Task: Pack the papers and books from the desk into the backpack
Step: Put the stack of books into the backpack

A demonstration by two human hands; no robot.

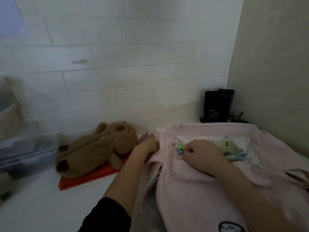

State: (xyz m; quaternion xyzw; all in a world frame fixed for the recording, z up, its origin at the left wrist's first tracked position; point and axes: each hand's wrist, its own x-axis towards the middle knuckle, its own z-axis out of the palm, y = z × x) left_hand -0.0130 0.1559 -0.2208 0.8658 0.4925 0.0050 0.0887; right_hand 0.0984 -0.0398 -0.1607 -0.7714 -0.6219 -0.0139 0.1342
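Note:
A pink backpack (197, 186) lies flat on the white desk (41, 206) at the right, its side zip gaping toward me. My right hand (202, 153) rests on top of it with fingers curled, pinching a small multicoloured charm (179, 147) near the front pocket. My left hand (147, 141) lies with straight fingers on the desk at the backpack's left edge, beside a brown plush toy (93, 151). The plush lies on an orange folder or paper (87, 179). A pale plush charm with blue strands (225, 146) sits on the backpack.
A clear plastic box (25, 153) stands at the left of the desk. A black device (217, 106) with cables sits in the back right corner against the white brick wall. A side wall closes off the right.

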